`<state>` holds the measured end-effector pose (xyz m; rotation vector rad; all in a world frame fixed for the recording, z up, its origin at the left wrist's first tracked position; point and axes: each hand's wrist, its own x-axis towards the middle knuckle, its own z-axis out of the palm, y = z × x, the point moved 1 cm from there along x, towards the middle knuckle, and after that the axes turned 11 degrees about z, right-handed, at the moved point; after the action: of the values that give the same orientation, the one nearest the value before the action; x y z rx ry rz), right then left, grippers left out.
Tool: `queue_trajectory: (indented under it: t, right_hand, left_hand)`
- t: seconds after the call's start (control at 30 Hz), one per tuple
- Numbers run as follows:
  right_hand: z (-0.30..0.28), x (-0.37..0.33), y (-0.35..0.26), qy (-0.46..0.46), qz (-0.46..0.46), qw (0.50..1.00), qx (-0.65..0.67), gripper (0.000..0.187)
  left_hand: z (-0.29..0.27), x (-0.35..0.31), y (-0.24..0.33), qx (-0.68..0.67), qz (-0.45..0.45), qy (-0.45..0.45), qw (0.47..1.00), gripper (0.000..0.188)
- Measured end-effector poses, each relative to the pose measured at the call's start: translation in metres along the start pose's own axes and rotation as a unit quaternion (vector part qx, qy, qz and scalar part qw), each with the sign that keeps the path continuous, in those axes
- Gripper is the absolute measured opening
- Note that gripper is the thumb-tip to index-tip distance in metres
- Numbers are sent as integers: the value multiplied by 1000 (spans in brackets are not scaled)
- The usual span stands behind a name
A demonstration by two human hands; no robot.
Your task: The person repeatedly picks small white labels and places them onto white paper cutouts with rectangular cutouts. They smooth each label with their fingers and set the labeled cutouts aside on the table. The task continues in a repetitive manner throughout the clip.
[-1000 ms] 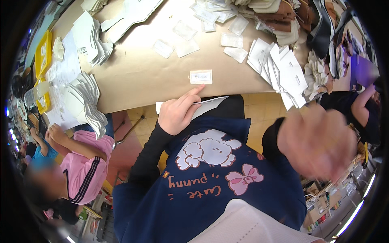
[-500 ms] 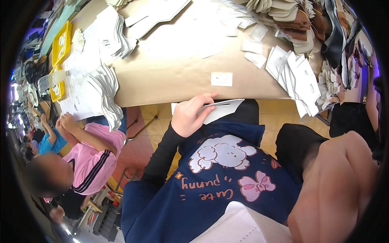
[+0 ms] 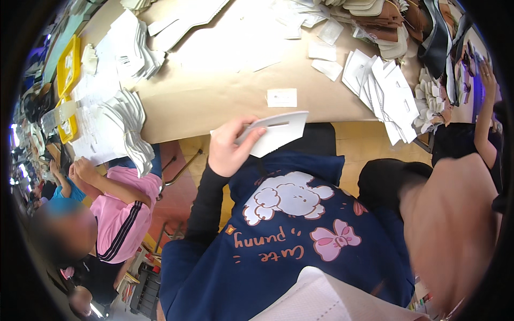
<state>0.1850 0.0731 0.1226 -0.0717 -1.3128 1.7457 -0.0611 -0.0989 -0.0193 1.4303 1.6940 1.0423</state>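
Observation:
My left hand [image 3: 230, 145] is closed on a flat white piece with a narrow slot [image 3: 282, 131], thumb on its face. The piece is tilted just off the table's near edge, above my lap. My right hand [image 3: 455, 219] looms large and blurred at the lower right, raised close to the camera; its fingers cannot be made out. On the brown-covered table [image 3: 187, 107], a small white card [image 3: 282, 98] lies just beyond the held piece. To the right, a fanned stack of similar white slotted pieces [image 3: 383, 93] overhangs the edge.
Bundles of white strips [image 3: 128, 128] lie on the table's left, near yellow trays [image 3: 68, 67]. Brown and cream pieces [image 3: 383, 27] are heaped at the far right. A co-worker in a pink shirt [image 3: 126, 211] sits at the left; another person's arm [image 3: 486, 107] shows at the right.
My left hand has moved slightly left and turned the white piece so its slotted face shows more. My right hand has shifted and smeared at the lower right. The whole view has moved slightly.

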Motion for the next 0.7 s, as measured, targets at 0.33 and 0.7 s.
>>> queue_trajectory:
  t: [0.33,0.7]
  right_hand:
    - [-15,-65,124,92,489,805,-324,33]
    - [-18,-79,153,143,461,770,-417,18]
  left_hand:
    - [16,14,-14,-198,-66,91,974,31]
    - [17,45,-9,57,-12,-14,998,21]
